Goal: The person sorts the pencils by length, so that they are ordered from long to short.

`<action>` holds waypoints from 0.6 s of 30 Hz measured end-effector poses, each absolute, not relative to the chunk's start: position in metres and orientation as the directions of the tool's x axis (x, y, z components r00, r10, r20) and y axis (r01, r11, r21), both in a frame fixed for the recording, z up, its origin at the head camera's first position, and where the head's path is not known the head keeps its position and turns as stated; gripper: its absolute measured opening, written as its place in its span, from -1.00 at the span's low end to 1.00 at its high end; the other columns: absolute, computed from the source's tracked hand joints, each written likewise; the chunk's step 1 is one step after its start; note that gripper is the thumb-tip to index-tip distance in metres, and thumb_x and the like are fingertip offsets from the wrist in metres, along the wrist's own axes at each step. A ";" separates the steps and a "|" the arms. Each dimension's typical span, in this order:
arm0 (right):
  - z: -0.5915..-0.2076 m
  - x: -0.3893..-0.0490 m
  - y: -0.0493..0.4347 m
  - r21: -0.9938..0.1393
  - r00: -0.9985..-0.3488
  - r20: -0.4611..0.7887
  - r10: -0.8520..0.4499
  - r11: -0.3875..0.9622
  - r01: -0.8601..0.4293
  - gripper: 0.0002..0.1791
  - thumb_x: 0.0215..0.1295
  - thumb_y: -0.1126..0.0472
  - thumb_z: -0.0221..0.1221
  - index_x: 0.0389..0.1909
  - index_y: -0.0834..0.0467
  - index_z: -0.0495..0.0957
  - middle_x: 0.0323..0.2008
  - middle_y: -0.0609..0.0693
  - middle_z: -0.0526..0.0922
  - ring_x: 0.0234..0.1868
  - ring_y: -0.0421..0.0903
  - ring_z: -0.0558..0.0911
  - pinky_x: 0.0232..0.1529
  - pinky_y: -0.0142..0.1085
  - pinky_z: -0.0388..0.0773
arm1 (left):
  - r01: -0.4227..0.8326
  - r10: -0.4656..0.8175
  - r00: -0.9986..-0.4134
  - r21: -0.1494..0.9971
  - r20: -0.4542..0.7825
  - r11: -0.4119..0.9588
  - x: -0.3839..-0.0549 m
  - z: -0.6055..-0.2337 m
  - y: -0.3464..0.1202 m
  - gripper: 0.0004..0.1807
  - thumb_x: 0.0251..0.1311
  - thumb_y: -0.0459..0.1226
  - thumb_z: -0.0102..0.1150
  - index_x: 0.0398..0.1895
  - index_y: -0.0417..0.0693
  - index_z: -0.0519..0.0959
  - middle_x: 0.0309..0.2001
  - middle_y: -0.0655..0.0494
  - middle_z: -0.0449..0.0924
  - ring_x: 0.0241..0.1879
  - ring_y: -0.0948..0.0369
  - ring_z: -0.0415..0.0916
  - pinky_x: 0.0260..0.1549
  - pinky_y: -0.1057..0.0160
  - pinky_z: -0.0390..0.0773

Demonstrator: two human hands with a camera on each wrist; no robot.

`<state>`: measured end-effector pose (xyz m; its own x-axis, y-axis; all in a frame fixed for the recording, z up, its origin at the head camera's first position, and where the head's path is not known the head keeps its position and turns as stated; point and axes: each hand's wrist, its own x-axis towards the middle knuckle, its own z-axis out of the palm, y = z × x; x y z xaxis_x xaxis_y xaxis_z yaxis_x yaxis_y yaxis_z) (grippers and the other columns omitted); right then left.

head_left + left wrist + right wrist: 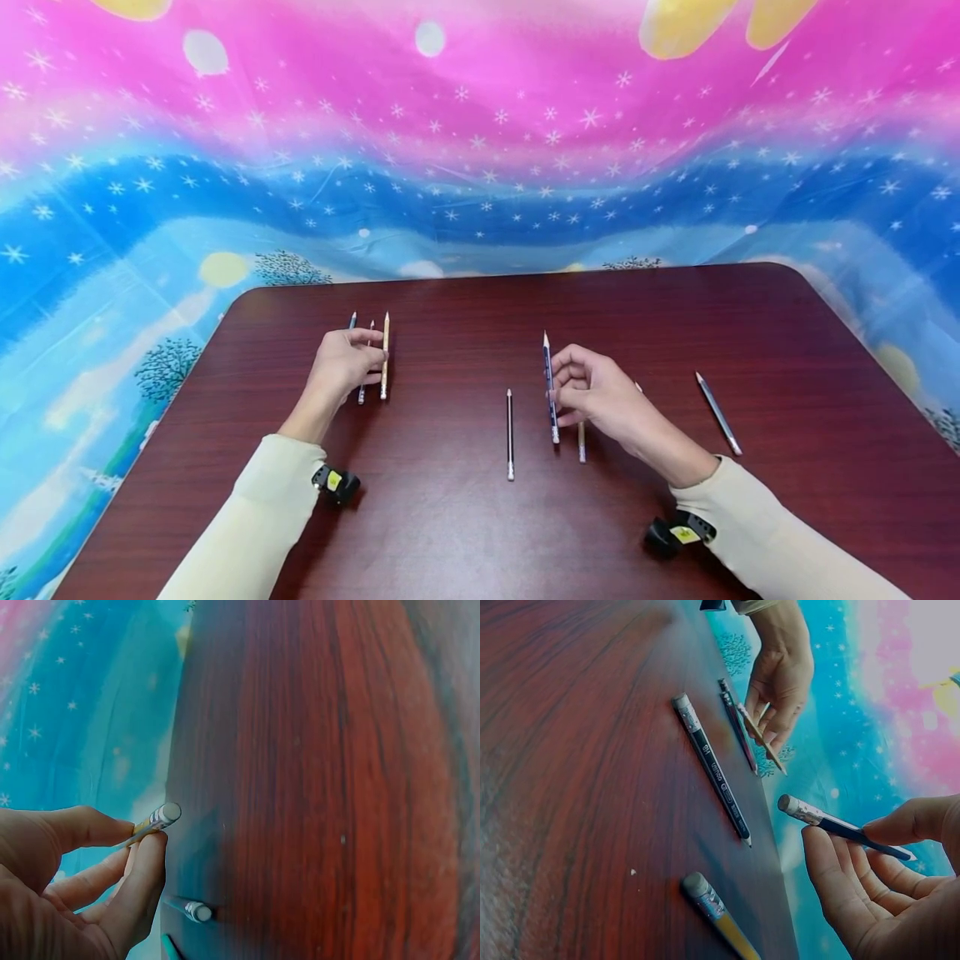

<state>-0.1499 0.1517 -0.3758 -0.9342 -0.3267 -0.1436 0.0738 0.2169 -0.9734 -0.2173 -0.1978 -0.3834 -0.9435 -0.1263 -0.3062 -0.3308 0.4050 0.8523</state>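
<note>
apparently partway, from where i stood: left hand (341, 363) pinched yellow pencil (385, 382) beside two pencils (362, 395), perhaps done; right hand (600, 390), well apart, pinched navy pencil (548, 367) above table (450, 533); black pencil (510, 435), tan pencil (581, 447), grey pencil (717, 413) lay unheld, perhaps remaining.

The head camera looks down from behind the fingers (142, 891); 2 wrist cameras (344, 487) face them close up. Head and right-wrist views share the right fingers' pencil (548, 365).

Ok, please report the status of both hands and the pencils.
Left hand pinches yellow pencil. Right hand pinches dark blue pencil. Black pencil on table between them. No obstruction seen.
</note>
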 end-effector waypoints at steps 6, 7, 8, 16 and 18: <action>-0.377 -0.150 0.152 -0.974 -0.934 -0.141 -0.327 0.214 0.072 -0.67 0.33 0.49 0.10 0.08 0.43 0.35 -0.29 0.07 0.58 -0.34 -0.17 0.65 -0.29 -0.21 0.80 | -0.311 -0.133 -0.950 0.845 -0.281 0.436 -0.220 -0.387 -0.202 -0.56 0.38 -0.43 0.13 0.31 -0.28 0.55 0.03 -0.25 0.70 -0.24 0.21 0.75 -0.22 0.27 0.79; -0.377 -0.151 0.152 -0.974 -0.934 -0.141 -0.327 0.215 0.072 -0.67 0.33 0.50 0.10 0.08 0.43 0.35 -0.29 0.07 0.58 -0.34 -0.17 0.66 -0.29 -0.21 0.80 | -0.306 -0.136 -0.952 0.840 -0.274 0.448 -0.220 -0.387 -0.202 -0.57 0.38 -0.43 0.14 0.30 -0.28 0.56 0.01 -0.23 0.71 -0.26 0.22 0.75 -0.23 0.27 0.79; -0.377 -0.151 0.151 -0.974 -0.934 -0.141 -0.327 0.216 0.071 -0.67 0.33 0.50 0.10 0.08 0.43 0.35 -0.29 0.07 0.58 -0.34 -0.17 0.66 -0.29 -0.21 0.80 | -0.302 -0.140 -0.953 0.834 -0.267 0.462 -0.221 -0.388 -0.202 -0.57 0.37 -0.43 0.14 0.29 -0.28 0.57 -0.02 -0.21 0.71 -0.28 0.24 0.74 -0.23 0.27 0.79; -0.378 -0.151 0.151 -0.970 -0.933 -0.149 -0.327 0.229 0.075 -0.67 0.34 0.50 0.08 0.10 0.44 0.35 -0.28 0.07 0.58 -0.34 -0.17 0.65 -0.29 -0.20 0.79 | -0.292 -0.186 -0.956 0.764 -0.225 0.575 -0.224 -0.391 -0.198 -0.64 0.35 -0.40 0.19 0.19 -0.24 0.63 -0.02 -0.20 0.73 -0.35 0.26 0.73 -0.29 0.26 0.80; -0.378 -0.151 0.150 -0.971 -0.933 -0.150 -0.327 0.229 0.075 -0.68 0.35 0.50 0.08 0.10 0.43 0.35 -0.28 0.06 0.58 -0.34 -0.17 0.65 -0.29 -0.20 0.79 | -0.281 -0.186 -0.960 0.748 -0.211 0.601 -0.224 -0.391 -0.197 -0.64 0.35 -0.40 0.18 0.19 -0.24 0.64 0.03 -0.24 0.72 -0.36 0.24 0.73 -0.30 0.25 0.80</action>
